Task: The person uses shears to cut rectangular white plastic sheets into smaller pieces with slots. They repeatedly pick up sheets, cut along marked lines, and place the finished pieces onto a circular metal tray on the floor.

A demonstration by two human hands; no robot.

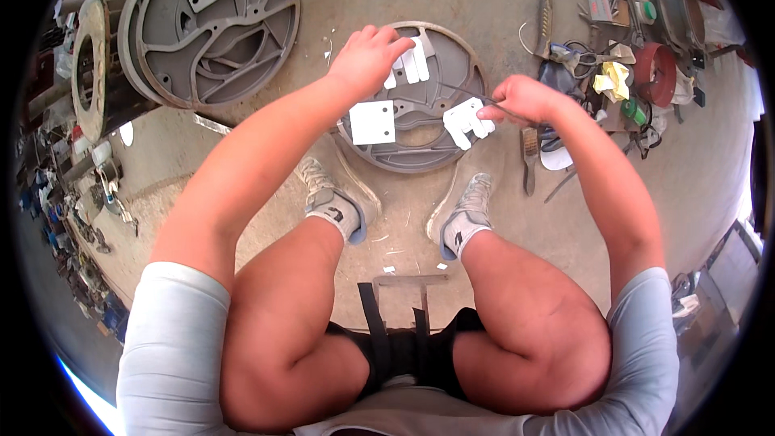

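I sit over a grey round metal wheel with spokes, lying flat on the concrete floor in front of my feet. My left hand rests on its far left side, fingers curled over white flat pieces. A white square plate lies on the wheel below that hand. My right hand pinches a thin dark rod whose tip reaches toward the wheel's centre. Beside that hand a white notched plate sits on the wheel's right rim.
Several larger grey wheels are stacked at the upper left. Tools, a wire brush, a red round container and yellow cloth lie at the upper right. Small parts litter the left edge. A stool frame shows between my knees.
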